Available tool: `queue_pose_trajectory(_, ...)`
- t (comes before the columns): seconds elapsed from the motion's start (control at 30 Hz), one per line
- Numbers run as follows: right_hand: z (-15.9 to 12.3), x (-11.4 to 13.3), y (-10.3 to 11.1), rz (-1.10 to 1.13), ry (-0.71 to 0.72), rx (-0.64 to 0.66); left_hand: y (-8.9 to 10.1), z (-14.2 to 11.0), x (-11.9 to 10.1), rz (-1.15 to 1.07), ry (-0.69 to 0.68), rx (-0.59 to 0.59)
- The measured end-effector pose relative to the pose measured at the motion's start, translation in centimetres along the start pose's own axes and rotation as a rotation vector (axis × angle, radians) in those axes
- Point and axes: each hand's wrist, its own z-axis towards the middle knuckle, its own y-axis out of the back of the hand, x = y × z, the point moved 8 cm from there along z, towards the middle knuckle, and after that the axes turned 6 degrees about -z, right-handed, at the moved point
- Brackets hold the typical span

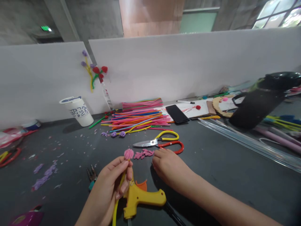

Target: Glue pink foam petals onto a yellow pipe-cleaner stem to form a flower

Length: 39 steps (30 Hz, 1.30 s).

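My left hand (107,185) pinches a pink fuzzy flower (129,153) just under its head, on a yellow pipe-cleaner stem (115,212) that hangs down past the palm. Resting on the table, my right hand (172,166) has its fingers curled at the right end of a small pile of cut pink pipe-cleaner pieces (141,154); its fingertips are hidden. Behind the pile lie scissors (154,142) with one yellow and one red handle. A yellow hot glue gun (149,197) lies beside my left hand, partly behind its fingers.
Colourful pipe cleaners (141,119) are heaped at the back, near a phone (176,114) and a white cup (78,111). A black jug (257,103) and clear glue sticks (249,144) occupy the right. Pliers (92,175) and purple scraps (44,177) lie left.
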Motion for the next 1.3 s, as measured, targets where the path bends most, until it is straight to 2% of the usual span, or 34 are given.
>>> queue_pose_trajectory(0.13, -0.4, 0.5, 1.2, 0.233, -0.070, -0.020, -0.3, 0.0, 0.9, 0.003, 0.039, 0.011)
queue_pose_trajectory(0.23, -0.9, 1.6, 1.7, 0.455, -0.051, 0.038, -0.6, -0.1, 1.8, -0.024, 0.086, 0.016)
queue_pose_trajectory(0.3, -1.1, 2.1, 1.6, 0.682, -0.049, 0.080, -1.0, -0.1, 2.5, -0.066, 0.124, 0.033)
queue_pose_trajectory(0.4, -1.3, 2.1, 0.9, 1.062, -0.125, 0.114, -1.5, -0.3, 3.0, -0.101, 0.155, 0.056)
queue_pose_trajectory(0.47, -1.4, 1.8, 0.5, 1.170, -0.190, 0.116, -1.7, -0.4, 3.2, -0.109, 0.170, 0.077)
queue_pose_trajectory(0.77, -1.7, 1.8, 0.4, 1.178, -0.296, 0.110, -1.7, -0.5, 3.1, -0.074, 0.153, 0.057)
queue_pose_trajectory(1.0, -1.8, 2.2, 0.3, 1.291, -0.321, 0.141, -2.0, -0.6, 2.9, -0.024, 0.138, 0.125)
queue_pose_trajectory(1.13, -1.6, 1.7, 1.6, 1.264, -0.304, 0.061, -1.9, -1.0, 2.2, 0.051, 0.046, 0.082)
queue_pose_trajectory(1.3, -1.5, 1.3, 3.3, 1.094, -0.233, -0.016, -2.0, -1.1, 2.1, 0.104, 0.063, 0.059)
